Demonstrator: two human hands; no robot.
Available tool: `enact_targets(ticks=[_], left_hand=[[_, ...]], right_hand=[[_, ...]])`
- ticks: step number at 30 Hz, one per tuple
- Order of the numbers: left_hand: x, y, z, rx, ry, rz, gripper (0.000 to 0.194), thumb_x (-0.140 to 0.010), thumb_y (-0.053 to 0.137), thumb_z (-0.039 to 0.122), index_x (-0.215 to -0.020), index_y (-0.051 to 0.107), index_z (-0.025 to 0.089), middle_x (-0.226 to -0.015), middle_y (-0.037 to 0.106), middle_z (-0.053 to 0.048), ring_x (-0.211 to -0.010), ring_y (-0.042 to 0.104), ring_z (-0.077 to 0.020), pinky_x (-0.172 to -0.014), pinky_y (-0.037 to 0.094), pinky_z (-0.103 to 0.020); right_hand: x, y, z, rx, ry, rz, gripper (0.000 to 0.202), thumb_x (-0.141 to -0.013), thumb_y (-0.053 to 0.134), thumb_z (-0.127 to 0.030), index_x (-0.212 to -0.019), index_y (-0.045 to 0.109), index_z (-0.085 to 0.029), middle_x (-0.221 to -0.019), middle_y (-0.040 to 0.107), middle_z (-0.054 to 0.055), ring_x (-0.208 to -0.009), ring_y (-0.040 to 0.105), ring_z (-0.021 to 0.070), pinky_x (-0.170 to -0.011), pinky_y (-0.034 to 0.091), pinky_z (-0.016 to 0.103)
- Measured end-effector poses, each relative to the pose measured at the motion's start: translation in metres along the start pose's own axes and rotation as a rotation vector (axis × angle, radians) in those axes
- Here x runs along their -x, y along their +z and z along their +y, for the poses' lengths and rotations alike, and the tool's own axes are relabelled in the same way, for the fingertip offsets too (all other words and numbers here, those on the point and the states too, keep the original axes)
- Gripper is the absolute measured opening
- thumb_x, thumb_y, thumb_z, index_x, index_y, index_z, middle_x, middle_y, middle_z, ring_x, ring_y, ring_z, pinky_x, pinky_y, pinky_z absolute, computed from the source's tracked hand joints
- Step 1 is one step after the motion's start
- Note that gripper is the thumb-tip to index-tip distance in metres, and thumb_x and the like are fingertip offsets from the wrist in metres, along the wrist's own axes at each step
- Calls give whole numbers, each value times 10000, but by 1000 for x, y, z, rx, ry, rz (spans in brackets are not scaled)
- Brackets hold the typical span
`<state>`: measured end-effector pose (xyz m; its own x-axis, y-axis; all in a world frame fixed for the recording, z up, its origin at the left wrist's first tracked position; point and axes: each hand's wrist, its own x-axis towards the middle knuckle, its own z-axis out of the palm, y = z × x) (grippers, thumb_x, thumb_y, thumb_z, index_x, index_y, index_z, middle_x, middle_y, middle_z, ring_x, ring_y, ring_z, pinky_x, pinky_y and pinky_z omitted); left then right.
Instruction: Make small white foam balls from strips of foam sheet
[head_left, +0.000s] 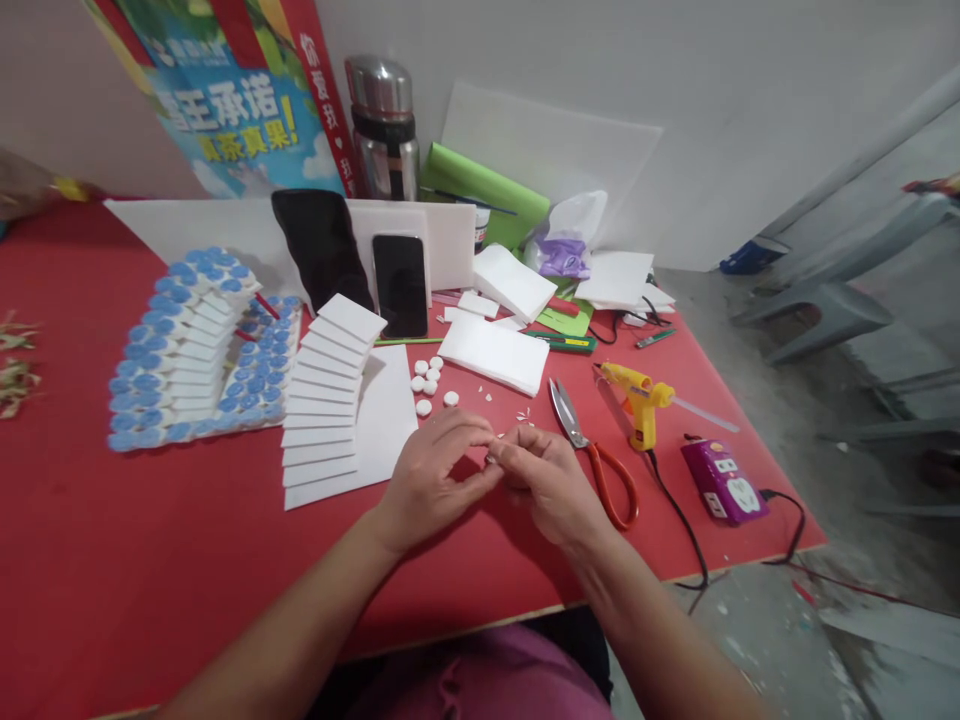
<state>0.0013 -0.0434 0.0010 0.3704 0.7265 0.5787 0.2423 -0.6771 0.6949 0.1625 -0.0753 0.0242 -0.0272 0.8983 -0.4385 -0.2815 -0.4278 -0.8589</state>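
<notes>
My left hand and my right hand meet over the red table, fingertips pinched together. What they hold between them is too small and hidden to name. Just beyond my left hand lie several small white discs. To its left, white foam strips fan out like steps on a white sheet. White scraps lie just past my right hand. Scissors with orange handles rest to the right of that hand, blades partly apart.
A yellow glue gun and a purple power socket with cables are at the right. A blue-and-white stepped piece stands left. Behind are two phones, a steel flask, a green cutter and white foam blocks.
</notes>
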Motion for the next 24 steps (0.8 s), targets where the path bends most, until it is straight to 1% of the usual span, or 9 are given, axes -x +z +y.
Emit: enact_targets(ticks=[4,8,12,15,17,18,20,22,24], left_hand=[[-1,-2,1,132,-120,-43,243,-920,723,203,-1159,684,226,-1124,756,-102,-1048,703,-235,-942,558,-385],[-2,-3,2,182,-225,-48,232,-933,718,216,-1164,701,223,-1071,758,-81,-972,703,-209,-910,558,-360],[-2,-3,-3,224,-306,-53,224,-930,740,262,-1149,714,227,-1087,752,-72,-961,696,-207,-893,558,-352],[-2,-4,-7,190,-253,-26,236,-934,746,250,-1165,700,231,-1047,737,-58,-942,675,-195,-876,547,-340],[-2,-4,-8,156,-199,-7,247,-945,730,218,-1187,685,231,-1018,721,-52,-941,660,-192,-873,538,-338],[-3,-4,-8,139,-178,-4,264,-951,717,200,-1209,677,233,-1017,716,-51,-949,655,-192,-883,534,-340],[-3,-5,-8,98,-143,3,312,-959,696,170,-1261,661,241,-1033,713,-50,-977,653,-194,-922,528,-352],[-5,-8,-9,33,-125,37,346,-960,686,152,-1290,654,250,-1064,713,-51,-1014,654,-200,-955,525,-366],[-6,-12,-12,-46,-129,149,350,-953,692,151,-1287,660,251,-1078,702,-53,-1028,656,-208,-971,531,-384]], right_hand=[[-4,-7,-2,-55,104,-101,488,-700,904,-539,-691,584,-170,-516,407,-98,-435,233,28,-418,169,192],[-8,-14,0,-142,153,-197,509,-757,876,-565,-705,566,-165,-531,420,-94,-454,173,18,-429,115,188],[-12,-14,2,-151,192,-171,551,-729,866,-629,-709,568,-167,-562,492,-72,-440,169,12,-409,109,179],[-13,-14,1,-103,169,-119,554,-764,798,-689,-786,631,-162,-589,507,-61,-433,204,24,-401,131,177],[-12,-18,0,27,73,-71,543,-858,694,-702,-833,671,-160,-601,506,-51,-430,250,43,-397,186,189],[-12,-21,-1,144,-17,-32,517,-915,641,-673,-856,688,-162,-617,528,-36,-439,319,61,-409,255,200],[-11,-29,-3,475,-269,65,423,-1016,548,-547,-947,727,-170,-731,655,29,-575,560,129,-543,467,252],[-14,-36,-6,846,-537,93,363,-1068,458,-387,-1163,734,-172,-1045,771,120,-953,723,230,-847,581,363],[-20,-38,-8,1160,-705,-2,446,-1082,370,-284,-1414,633,-145,-1432,669,170,-1342,618,290,-1123,495,471]])
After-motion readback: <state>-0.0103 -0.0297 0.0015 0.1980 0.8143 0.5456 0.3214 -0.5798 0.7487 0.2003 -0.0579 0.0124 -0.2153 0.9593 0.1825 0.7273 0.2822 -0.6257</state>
